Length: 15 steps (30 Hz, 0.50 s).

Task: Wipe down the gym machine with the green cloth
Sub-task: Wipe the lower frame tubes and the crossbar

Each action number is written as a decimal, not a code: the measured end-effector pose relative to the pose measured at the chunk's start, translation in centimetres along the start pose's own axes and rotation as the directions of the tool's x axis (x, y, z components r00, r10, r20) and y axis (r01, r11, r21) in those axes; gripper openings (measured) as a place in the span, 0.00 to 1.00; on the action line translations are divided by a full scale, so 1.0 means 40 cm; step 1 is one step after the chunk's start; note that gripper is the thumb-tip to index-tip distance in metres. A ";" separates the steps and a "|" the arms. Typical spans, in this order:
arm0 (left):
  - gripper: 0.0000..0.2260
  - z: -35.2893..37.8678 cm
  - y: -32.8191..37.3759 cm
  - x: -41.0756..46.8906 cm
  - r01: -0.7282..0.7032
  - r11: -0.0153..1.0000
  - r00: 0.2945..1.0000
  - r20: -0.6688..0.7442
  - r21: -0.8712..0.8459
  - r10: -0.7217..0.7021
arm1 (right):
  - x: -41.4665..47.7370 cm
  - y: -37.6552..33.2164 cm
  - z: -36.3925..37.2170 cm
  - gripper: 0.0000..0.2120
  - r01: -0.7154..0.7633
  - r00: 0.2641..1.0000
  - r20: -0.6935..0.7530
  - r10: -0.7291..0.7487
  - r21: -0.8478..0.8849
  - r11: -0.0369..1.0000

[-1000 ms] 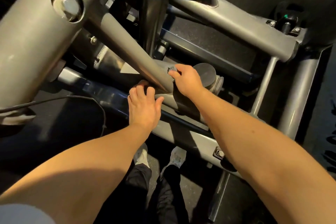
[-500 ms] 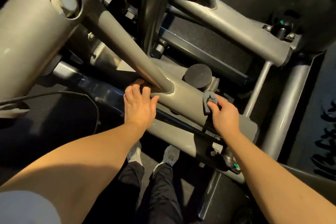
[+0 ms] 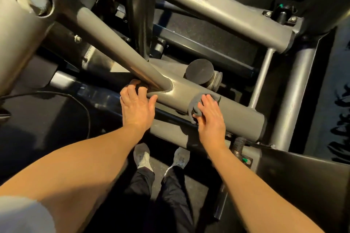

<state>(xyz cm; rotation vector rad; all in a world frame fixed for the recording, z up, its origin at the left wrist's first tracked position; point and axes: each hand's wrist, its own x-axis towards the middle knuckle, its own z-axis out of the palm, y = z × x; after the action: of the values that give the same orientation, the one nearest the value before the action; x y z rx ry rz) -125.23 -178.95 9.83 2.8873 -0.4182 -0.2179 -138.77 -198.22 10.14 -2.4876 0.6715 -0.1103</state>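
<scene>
The gym machine's thick grey horizontal tube runs across the middle, joined by a slanted tube. The cloth, which looks grey in this dim light, lies draped over the horizontal tube. My right hand presses it flat against the tube with straight fingers, and part of the cloth is hidden under the palm. My left hand rests on the same tube at the weld joint, fingers reaching over the top and holding nothing.
A round black cap sticks up just behind the tube. More grey frame tubes cross at the back and right. A black cable loops on the dark floor at left. My shoes stand below the frame.
My right hand slid the cloth from beside the black cap down along the tube, then back a little toward the joint, and now lies flat on it. My left hand stayed put.
</scene>
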 end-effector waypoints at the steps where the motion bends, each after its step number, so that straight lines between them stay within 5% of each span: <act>1: 0.17 0.001 0.001 -0.002 0.001 1.000 1.000 -0.005 -0.007 -0.001 | -0.030 0.047 -0.020 0.26 -0.059 0.997 -0.042 0.059 -0.011 0.998; 8: 0.17 0.008 -0.004 -0.001 -0.016 1.000 1.000 -0.011 -0.016 0.015 | -0.117 0.136 -0.064 0.13 -0.414 0.857 -0.329 0.396 0.017 0.910; 12: 0.17 0.014 -0.011 0.002 -0.040 0.999 0.999 -0.034 -0.031 0.039 | -0.111 0.088 -0.017 0.06 -0.485 0.828 -0.302 0.472 0.033 0.874; 15: 0.16 0.021 -0.009 0.001 -0.043 0.998 0.997 -0.067 -0.045 0.040 | -0.090 0.010 0.043 0.10 -0.468 0.824 -0.291 0.487 0.134 0.873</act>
<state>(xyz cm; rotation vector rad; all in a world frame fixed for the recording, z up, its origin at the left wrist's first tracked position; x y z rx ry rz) -125.25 -178.77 8.93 2.8289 -0.4544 -0.1236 -141.72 -195.92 8.68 -2.1851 1.3907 -0.3388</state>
